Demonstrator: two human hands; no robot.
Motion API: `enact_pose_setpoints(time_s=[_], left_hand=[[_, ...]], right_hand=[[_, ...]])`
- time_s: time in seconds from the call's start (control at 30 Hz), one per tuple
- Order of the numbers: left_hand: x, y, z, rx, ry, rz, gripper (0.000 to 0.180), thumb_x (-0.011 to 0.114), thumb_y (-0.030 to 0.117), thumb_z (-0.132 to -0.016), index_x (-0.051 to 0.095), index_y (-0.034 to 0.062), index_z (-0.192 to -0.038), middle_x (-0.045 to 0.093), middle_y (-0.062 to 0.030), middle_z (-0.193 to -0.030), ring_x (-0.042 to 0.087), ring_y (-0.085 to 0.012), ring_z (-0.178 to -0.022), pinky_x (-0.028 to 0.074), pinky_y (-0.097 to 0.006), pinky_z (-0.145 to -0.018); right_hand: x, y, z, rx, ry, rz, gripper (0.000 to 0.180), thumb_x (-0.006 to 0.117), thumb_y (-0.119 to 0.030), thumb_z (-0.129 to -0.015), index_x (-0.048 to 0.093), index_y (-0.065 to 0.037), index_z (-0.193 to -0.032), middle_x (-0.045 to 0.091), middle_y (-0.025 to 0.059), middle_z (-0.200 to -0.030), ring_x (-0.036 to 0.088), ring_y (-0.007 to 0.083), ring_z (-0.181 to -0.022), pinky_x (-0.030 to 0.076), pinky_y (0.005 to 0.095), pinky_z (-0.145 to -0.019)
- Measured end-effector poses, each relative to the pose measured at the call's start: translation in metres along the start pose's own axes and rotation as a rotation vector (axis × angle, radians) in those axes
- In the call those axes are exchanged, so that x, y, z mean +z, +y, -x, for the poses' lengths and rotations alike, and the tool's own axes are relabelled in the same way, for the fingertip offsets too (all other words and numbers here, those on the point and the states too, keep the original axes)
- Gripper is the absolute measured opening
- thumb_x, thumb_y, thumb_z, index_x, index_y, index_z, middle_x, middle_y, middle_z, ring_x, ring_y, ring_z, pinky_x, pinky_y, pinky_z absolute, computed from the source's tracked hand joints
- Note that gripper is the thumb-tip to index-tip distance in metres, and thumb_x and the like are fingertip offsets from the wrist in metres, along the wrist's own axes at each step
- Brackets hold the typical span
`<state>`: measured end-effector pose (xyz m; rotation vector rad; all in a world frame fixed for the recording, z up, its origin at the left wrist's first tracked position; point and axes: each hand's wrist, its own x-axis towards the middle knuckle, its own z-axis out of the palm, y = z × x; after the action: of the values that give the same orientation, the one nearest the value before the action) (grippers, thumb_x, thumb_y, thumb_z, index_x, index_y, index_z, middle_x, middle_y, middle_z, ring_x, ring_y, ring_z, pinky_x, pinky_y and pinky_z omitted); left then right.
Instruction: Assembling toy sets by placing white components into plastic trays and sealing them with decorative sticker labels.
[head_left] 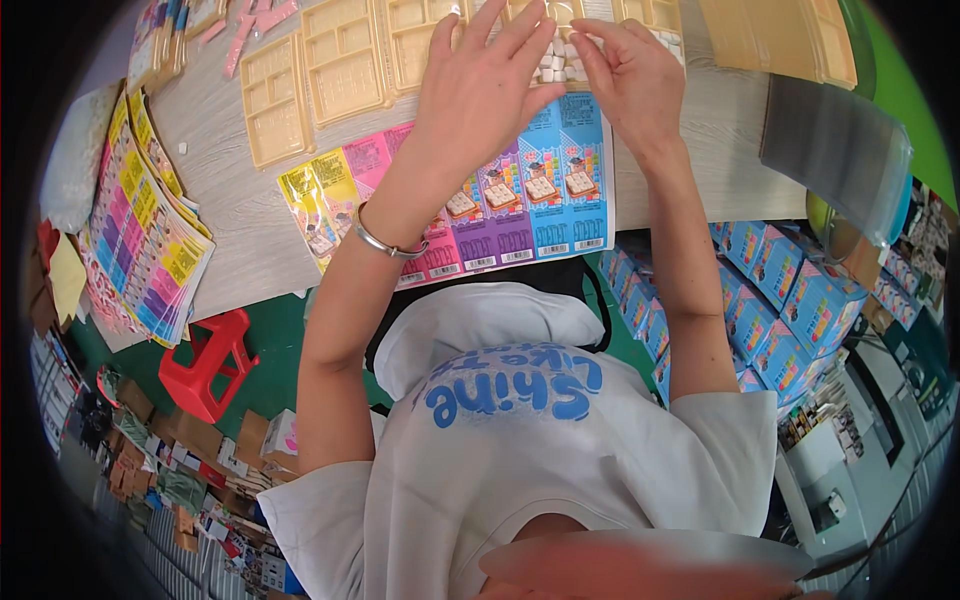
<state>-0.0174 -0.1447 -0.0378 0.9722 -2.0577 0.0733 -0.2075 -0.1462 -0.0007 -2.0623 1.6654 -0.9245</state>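
My left hand (488, 82) reaches over a row of beige compartment trays at the top of the view. Its fingers are spread and its palm faces down. Just right of it, my right hand (636, 82) has thumb and forefinger brought close together; whatever lies between them is too small to make out. Below both fingertips, small white block-like pieces (556, 68) fill a section of one beige tray (568, 10). Under my wrists lies a printed sheet (515, 190) with yellow, pink, purple and blue panels. A metal bangle (385, 243) circles my left wrist.
More beige trays (345, 60) stand to the left, near pink strips (240, 45). Piled printed sheets (150, 220) overhang the table's left edge. At right are stacked trays (770, 40), a clear plastic sheet (835, 140) and blue boxes (785, 290). A red stool (208, 368) stands on the floor.
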Motion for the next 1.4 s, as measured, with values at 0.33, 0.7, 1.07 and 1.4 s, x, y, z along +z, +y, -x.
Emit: enact_pose_setpoints(time_s=[0.33, 0.7, 1.07, 1.4], left_hand=[[-0.03, 0.025, -0.005, -0.186, -0.575, -0.166, 0.074, 0.067, 0.058, -0.089, 0.05, 0.0194, -0.15, 0.046, 0.0, -0.157, 0.037, -0.0276, -0.148, 0.025, -0.062, -0.117], [-0.037, 0.026, -0.008, -0.205, -0.599, -0.115, 0.078, 0.064, 0.06, -0.091, 0.046, 0.0202, -0.155, 0.041, -0.0036, -0.162, 0.034, -0.0305, -0.15, 0.022, -0.063, -0.12], [-0.031, 0.021, -0.009, -0.299, -0.264, -0.057, 0.014, 0.076, 0.024, -0.083, 0.073, 0.0159, -0.095, 0.067, 0.0015, -0.103, 0.06, -0.021, -0.107, 0.039, -0.045, -0.101], [-0.025, 0.02, -0.006, -0.276, -0.165, -0.012, 0.013, 0.073, 0.012, -0.081, 0.075, 0.0135, -0.094, 0.07, 0.002, -0.098, 0.063, -0.0206, -0.101, 0.041, -0.042, -0.099]], right_hand=[[-0.003, 0.005, 0.003, -0.12, 0.077, 0.175, 0.017, 0.08, -0.028, -0.087, 0.08, -0.018, -0.101, 0.062, 0.0031, -0.071, 0.062, 0.0206, -0.061, 0.047, 0.0343, -0.056], [0.003, 0.01, -0.013, 0.168, 0.132, -0.428, 0.016, 0.065, -0.017, -0.097, 0.076, -0.008, -0.104, 0.058, -0.0001, -0.071, 0.049, 0.0082, -0.057, 0.039, 0.0258, -0.054], [0.042, -0.009, -0.029, 0.292, 0.154, -0.922, 0.033, 0.044, -0.028, -0.111, 0.067, -0.004, -0.111, 0.048, -0.0056, -0.068, 0.044, 0.0037, -0.065, 0.034, 0.0204, -0.062], [0.011, -0.006, -0.023, 0.319, 0.118, -0.982, 0.029, 0.051, -0.027, -0.108, 0.064, -0.002, -0.114, 0.055, -0.0008, -0.072, 0.053, 0.0077, -0.071, 0.043, 0.0243, -0.067]])
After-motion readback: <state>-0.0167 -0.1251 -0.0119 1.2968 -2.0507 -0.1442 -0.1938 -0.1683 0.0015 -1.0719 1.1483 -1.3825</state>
